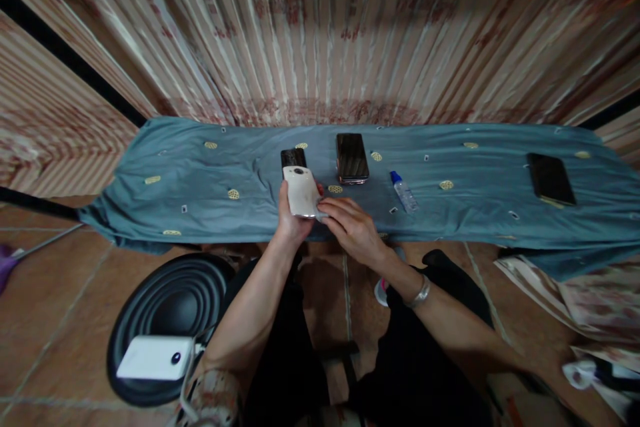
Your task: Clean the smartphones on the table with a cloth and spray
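My left hand (pixel 289 219) holds a white phone (pixel 301 191) with its back facing up, above the near edge of a blue-grey cloth (pixel 200 167). My right hand (pixel 350 227) rests beside it, its fingertips touching the phone's lower right corner. A silver bracelet (pixel 419 293) sits on my right wrist. Just beyond the white phone lies a small dark phone (pixel 293 157), partly hidden by it. A larger dark phone (pixel 352 157) lies to its right, screen up.
A small clear bottle with a blue cap (pixel 404 192) lies right of the phones. Another dark phone (pixel 551 178) lies far right on the cloth. A black round speaker (pixel 173 303) with a white device (pixel 156 357) sits on the tiled floor at lower left. Curtains hang behind.
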A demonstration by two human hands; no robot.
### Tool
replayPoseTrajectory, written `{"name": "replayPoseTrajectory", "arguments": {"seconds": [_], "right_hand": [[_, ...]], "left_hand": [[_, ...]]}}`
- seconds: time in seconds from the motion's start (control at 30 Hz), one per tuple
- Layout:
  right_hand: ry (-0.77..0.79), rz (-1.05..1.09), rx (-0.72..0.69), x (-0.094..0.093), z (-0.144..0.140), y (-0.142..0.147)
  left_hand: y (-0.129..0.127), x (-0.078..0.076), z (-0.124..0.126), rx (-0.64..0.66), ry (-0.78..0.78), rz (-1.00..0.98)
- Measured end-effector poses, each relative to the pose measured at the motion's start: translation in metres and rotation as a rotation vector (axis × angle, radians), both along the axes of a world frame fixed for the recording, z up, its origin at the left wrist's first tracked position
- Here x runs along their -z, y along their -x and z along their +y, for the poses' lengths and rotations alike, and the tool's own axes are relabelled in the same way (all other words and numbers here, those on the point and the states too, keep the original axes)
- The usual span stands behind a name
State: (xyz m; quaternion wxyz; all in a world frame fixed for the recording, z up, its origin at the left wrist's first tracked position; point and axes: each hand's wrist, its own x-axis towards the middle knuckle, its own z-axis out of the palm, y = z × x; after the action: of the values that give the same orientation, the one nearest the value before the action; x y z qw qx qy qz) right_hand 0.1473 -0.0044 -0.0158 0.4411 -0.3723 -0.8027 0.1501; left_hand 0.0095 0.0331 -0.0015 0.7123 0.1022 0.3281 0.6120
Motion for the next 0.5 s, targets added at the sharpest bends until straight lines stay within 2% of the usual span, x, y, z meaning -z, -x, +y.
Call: {"name": "replayPoseTrajectory", "arguments": {"seconds": [0.23,0.5], "right_hand": [[0.129,0.078,-0.026,0.006,0.001,-0.004],[0.122,0.074,0.006,0.015,0.013,-0.005]], "left_hand": [[0.002,-0.004,0.000,0.003,-0.039,0.032],[-0.005,-0.002,-0.004,0.040,-0.007,0.074]]}}
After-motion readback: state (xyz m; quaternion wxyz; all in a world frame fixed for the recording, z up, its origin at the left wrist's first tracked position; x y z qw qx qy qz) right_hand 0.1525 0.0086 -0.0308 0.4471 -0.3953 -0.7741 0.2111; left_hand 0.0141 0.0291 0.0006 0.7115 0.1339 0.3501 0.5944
